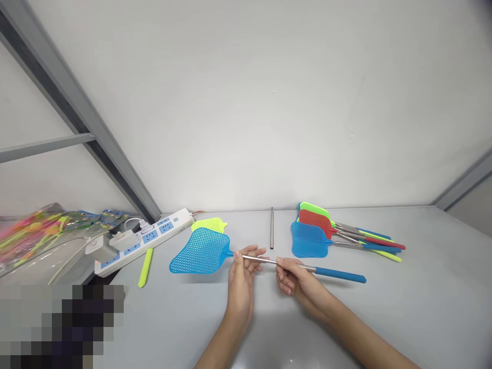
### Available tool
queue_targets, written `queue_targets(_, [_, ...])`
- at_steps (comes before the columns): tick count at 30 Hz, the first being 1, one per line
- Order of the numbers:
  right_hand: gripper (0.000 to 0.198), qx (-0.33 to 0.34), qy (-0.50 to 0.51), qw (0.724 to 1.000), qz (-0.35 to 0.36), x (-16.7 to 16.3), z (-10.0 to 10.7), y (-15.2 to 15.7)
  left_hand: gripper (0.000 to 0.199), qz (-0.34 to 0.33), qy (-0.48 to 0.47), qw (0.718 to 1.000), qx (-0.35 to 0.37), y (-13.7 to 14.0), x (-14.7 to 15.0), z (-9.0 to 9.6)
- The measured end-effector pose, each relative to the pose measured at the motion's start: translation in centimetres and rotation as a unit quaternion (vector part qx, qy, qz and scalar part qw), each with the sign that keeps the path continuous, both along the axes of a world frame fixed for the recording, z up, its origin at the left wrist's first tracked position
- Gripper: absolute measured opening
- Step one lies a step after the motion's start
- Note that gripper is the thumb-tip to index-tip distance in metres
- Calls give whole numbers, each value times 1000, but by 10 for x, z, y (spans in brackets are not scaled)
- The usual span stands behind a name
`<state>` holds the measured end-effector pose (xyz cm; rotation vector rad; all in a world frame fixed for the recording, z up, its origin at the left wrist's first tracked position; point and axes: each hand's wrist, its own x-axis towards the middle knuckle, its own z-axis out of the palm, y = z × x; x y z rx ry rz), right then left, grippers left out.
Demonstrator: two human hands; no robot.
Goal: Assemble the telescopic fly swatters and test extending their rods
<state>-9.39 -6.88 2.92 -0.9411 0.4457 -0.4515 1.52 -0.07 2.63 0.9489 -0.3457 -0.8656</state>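
Note:
A blue fly swatter (202, 252) with a metal rod and blue handle spans both my hands, held above the grey table. My left hand (244, 277) pinches the rod close to the perforated head. Further along the rod, my right hand (294, 277) grips it with thumb and fingers; the blue handle sticks out to the right. Behind the held head lies a yellow-green swatter head (209, 224), partly covered from view. A bare metal rod (271, 228) rests on the table beyond my hands. To the left is a loose yellow-green handle (145, 267).
A pile of blue, red and green fly swatters (310, 241) lies at the right. On the left, a white power strip (157, 236) holds plugged-in adapters. Plastic bags with colourful items (42, 236) sit at the far left. The wall (269, 128) closes off the table's back.

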Motion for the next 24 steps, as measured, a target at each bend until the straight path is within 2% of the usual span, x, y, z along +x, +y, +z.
queue_targets(7, [33, -22, 3, 1000, -19, -1, 0, 0, 37, -19, -33, 999, 23, 0, -2, -2])
queue_targets(15, [33, -39, -9, 999, -1, 0, -6, 1, 35, -90, -75, 992, 39, 0, -8, -8])
queue_targets(20, [33, -88, 7, 996, 3, 3, -9, 2, 41, -106, -34, 993, 46, 0, -11, -9])
queue_targets(24, [33, -101, 45, 994, -5, 6, -9, 4, 34, -64, 24, 996, 51, 0, -12, -11])
